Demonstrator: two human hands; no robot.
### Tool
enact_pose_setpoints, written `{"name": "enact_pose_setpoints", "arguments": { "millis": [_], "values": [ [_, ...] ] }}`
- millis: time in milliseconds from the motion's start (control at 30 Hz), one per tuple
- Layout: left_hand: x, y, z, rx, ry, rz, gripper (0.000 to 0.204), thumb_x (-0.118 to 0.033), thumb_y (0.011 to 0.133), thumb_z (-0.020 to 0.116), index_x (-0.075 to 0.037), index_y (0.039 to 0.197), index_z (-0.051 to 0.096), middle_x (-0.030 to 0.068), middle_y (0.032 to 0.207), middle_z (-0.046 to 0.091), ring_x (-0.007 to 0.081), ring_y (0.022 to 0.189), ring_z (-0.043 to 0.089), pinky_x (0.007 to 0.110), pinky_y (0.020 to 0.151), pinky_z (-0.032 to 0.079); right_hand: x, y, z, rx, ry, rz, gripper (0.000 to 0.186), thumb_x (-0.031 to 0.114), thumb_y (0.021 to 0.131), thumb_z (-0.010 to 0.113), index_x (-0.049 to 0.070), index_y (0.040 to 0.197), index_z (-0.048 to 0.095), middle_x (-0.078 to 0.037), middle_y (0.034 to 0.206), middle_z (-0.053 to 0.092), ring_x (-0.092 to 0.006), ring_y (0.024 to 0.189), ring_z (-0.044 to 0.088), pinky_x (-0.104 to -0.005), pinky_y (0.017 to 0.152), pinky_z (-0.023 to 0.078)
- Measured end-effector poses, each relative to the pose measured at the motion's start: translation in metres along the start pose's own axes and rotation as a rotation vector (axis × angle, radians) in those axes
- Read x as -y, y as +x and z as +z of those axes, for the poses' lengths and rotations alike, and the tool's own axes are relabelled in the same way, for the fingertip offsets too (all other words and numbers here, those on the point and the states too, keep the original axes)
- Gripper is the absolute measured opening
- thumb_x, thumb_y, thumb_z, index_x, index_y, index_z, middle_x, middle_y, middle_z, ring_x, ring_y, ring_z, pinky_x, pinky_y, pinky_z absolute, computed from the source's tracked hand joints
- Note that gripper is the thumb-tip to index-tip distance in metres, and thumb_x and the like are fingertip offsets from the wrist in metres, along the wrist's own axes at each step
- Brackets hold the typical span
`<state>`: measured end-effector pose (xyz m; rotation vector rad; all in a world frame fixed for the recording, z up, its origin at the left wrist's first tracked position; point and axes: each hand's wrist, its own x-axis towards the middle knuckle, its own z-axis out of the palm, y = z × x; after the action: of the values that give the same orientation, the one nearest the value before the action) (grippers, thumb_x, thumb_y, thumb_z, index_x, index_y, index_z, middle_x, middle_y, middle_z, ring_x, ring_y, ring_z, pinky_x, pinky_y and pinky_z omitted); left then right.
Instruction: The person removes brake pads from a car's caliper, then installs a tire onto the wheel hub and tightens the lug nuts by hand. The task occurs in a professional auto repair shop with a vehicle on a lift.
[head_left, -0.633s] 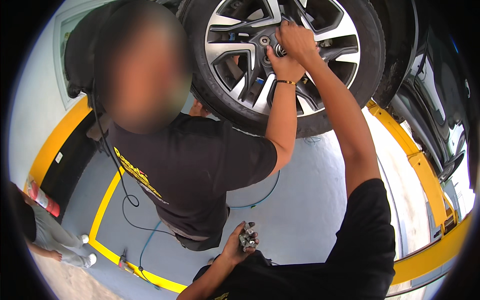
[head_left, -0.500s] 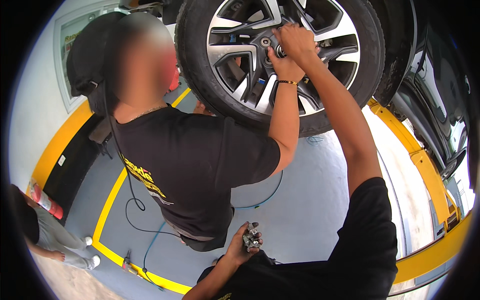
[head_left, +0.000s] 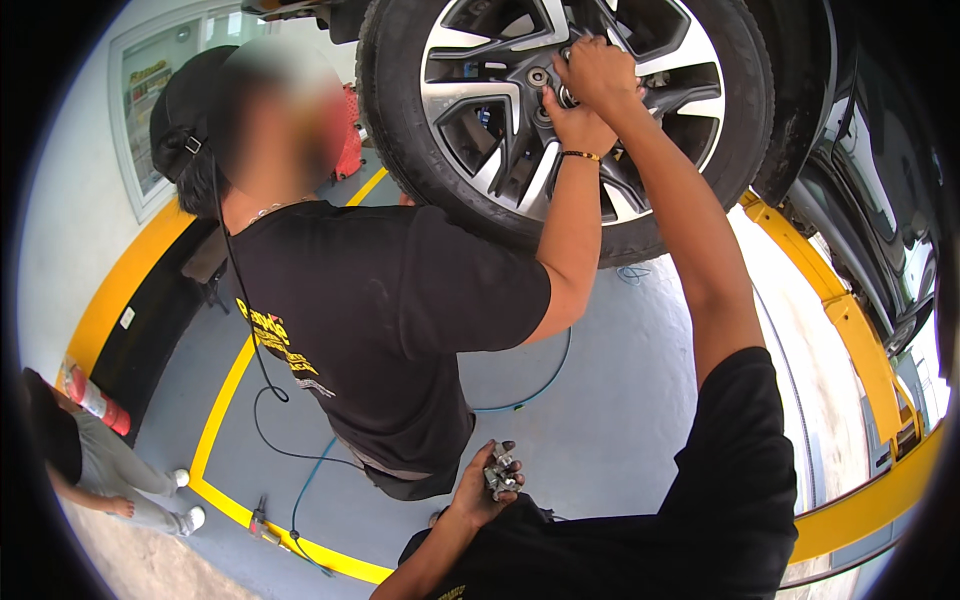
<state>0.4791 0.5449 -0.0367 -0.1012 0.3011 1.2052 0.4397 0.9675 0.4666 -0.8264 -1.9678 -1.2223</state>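
A car wheel (head_left: 660, 190) with a silver and black alloy rim hangs raised in front of me. My right hand (head_left: 598, 70) reaches up to the hub, fingers closed around a wheel nut there, mostly hidden by the fingers. A co-worker in a black shirt (head_left: 380, 330) crouches on my left; that person's hand (head_left: 575, 125), with a thin bracelet, presses on the hub just below mine. My left hand (head_left: 478, 492) stays low by my chest, palm up, holding several loose metal wheel nuts (head_left: 500, 468).
Yellow lift arms (head_left: 850, 320) run along the right under the dark car body (head_left: 890, 180). A blue hose (head_left: 530, 395) and a black cable lie on the grey floor, which has yellow lines. Another person's legs (head_left: 130, 490) stand at the lower left beside a red and white cone (head_left: 92, 400).
The co-worker's head and shoulders have shifted left, away from the wheel. Both hands at the hub stay in place, and my left hand still holds the nuts.
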Motion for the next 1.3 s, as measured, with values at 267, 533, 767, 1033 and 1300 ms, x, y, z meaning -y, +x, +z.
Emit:
{"name": "enact_pose_setpoints", "arguments": {
  "millis": [267,533,767,1033,1300],
  "values": [
    [-0.006,-0.010,-0.002,0.033,-0.034,0.014,0.037,-0.052,0.113,0.050,-0.021,0.129,0.061,0.0068,0.099,0.063,0.0238,0.090,0.063,0.024,0.050,0.042,0.006,0.001,0.005,-0.200,-0.007,-0.028,0.041,0.037,0.103,0.058,0.003,0.094,0.079,-0.016,0.089,0.081,-0.0340,0.078,0.081,-0.0480,0.066,0.064],
    [-0.005,-0.018,0.019,0.021,0.074,0.055,0.046,-0.058,0.114,0.045,-0.023,0.139,0.060,0.0050,0.097,0.063,0.0223,0.090,0.064,0.025,0.052,0.043,0.023,-0.067,-0.098,-0.034,0.260,0.102,0.051,0.051,0.106,0.060,0.006,0.090,0.079,-0.019,0.080,0.076,-0.0430,0.076,0.076,-0.0499,0.066,0.060],
    [-0.009,-0.015,0.110,-0.069,0.500,0.061,0.054,-0.071,0.108,0.049,-0.021,0.122,0.062,-0.0013,0.087,0.062,0.0128,0.077,0.066,0.025,0.050,0.038,0.085,-0.353,-0.231,1.030,1.097,-0.280,0.061,0.054,0.092,0.078,0.008,0.131,0.069,-0.015,0.123,0.070,-0.0366,0.115,0.068,-0.0506,0.093,0.056],
    [-0.002,0.020,0.211,0.008,0.710,0.133,0.050,-0.064,0.110,0.053,-0.020,0.131,0.061,-0.0023,0.089,0.064,0.0077,0.073,0.065,0.023,0.047,0.038,0.034,-0.400,-0.232,0.549,1.419,0.517,0.046,0.015,0.095,0.083,0.003,0.136,0.067,-0.016,0.124,0.073,-0.0285,0.097,0.075,-0.0400,0.084,0.059],
    [0.003,0.059,0.215,0.048,0.558,0.159,0.041,-0.036,0.110,0.055,-0.016,0.145,0.057,0.0038,0.105,0.067,0.0136,0.081,0.069,0.026,0.046,0.040,-0.024,-0.397,-0.174,0.360,1.669,1.103,0.045,0.016,0.102,0.078,-0.001,0.142,0.065,-0.012,0.116,0.076,-0.0172,0.083,0.072,-0.0292,0.077,0.057]
  ]
}}
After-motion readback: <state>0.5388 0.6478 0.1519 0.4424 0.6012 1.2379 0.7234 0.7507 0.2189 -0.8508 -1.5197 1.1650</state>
